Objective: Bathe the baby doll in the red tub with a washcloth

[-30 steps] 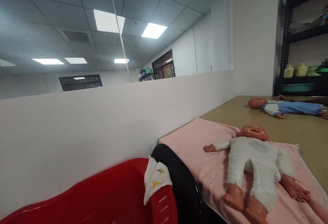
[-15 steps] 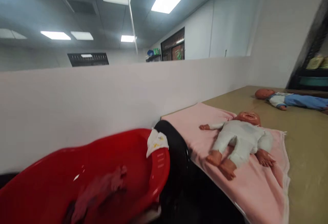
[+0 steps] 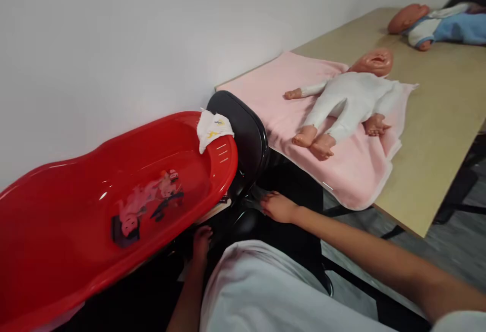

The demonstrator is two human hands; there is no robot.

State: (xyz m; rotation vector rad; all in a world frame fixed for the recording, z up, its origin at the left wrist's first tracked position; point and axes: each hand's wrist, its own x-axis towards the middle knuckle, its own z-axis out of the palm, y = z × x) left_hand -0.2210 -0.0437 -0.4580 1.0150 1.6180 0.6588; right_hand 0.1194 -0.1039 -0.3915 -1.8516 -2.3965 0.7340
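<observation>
My left hand (image 3: 202, 238) is low beside the near wall of a red baby bathtub (image 3: 163, 248), its fingers curled; what they hold, if anything, is hidden in the dark. To the right of the tub's end, my right hand (image 3: 279, 207) has its fingers bent over a black chair (image 3: 239, 142), which stands against the tub. A white cloth (image 3: 214, 130) with yellow marks hangs over the tub's rim. The tub has a printed cartoon figure (image 3: 142, 198) on its floor.
On the tan table (image 3: 433, 170) at right lies a pink blanket (image 3: 258, 89), with a baby doll (image 3: 349, 96) in white on it. A second doll (image 3: 433, 28) in blue lies farther back. A white wall (image 3: 132, 33) runs behind. Table legs stand below.
My view has tilted down, so the ceiling is gone. Both my hands and my forearms have come into view. The tub, the cloth and the dolls keep their places relative to each other.
</observation>
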